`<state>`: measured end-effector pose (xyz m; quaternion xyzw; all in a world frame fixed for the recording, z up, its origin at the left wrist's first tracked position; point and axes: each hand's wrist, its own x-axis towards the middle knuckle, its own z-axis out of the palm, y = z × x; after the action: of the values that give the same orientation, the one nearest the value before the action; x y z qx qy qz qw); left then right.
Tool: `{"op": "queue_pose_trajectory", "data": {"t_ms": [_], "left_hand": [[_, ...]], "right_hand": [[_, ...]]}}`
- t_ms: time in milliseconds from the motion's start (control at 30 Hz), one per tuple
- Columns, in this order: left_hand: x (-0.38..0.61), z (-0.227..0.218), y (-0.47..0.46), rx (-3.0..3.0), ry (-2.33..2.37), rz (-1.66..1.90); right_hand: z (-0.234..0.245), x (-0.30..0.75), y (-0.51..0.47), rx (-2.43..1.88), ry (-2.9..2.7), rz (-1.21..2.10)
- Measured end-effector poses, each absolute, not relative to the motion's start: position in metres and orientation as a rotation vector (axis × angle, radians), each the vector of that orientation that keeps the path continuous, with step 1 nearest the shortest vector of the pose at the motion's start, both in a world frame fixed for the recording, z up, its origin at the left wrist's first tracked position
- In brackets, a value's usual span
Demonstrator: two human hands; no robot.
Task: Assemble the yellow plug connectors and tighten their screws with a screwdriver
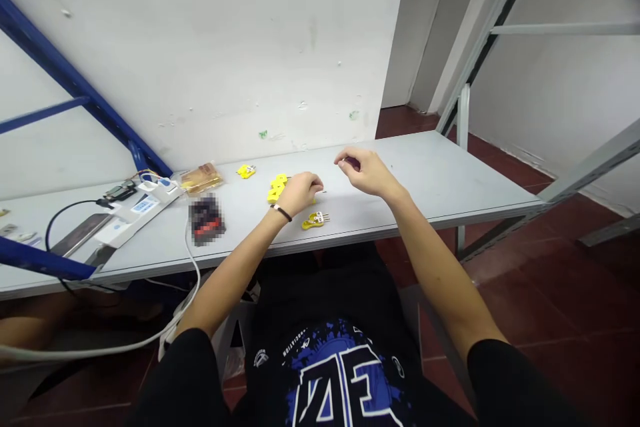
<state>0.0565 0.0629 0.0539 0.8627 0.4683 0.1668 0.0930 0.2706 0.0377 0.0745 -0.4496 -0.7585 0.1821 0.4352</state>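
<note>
My left hand [299, 193] is closed, its fingertips pressed together low over the table. Whatever they hold, if anything, is hidden. A cluster of yellow pieces [277, 188] lies against the far side of this hand, partly covered by it. Just in front of it rests a flat yellow piece with a white marked face and thin metal prongs [313, 220]. To the right, my right hand [367, 171] hovers above the table with fingers curled and thumb near the index finger. I cannot make out what is in its pinch.
Another small yellow piece [245, 171] lies further back. Left of it are a clear plastic bag [201, 178], a blurred dark packet [207, 220], a white power strip [139, 212] and a phone-like slab [83, 235]. A white cable [192, 257] hangs over the edge. Blue frame posts stand at left.
</note>
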Motion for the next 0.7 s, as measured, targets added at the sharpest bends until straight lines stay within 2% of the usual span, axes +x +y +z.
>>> {"op": "queue_pose_trajectory", "data": {"t_ms": [167, 533, 700], "left_hand": [[0.022, 0.046, 0.003, 2.566, 1.2, 0.704], [0.025, 0.036, -0.001, 2.68, 1.239, 0.554], [0.026, 0.034, 0.001, 2.68, 1.259, 0.503]], "right_hand": [[0.071, 0.274, 0.029, -1.131, -2.003, 0.49], [0.045, 0.25, 0.029, -1.074, -2.433, 0.774], [0.037, 0.245, 0.033, -1.038, -2.483, 0.794]]}}
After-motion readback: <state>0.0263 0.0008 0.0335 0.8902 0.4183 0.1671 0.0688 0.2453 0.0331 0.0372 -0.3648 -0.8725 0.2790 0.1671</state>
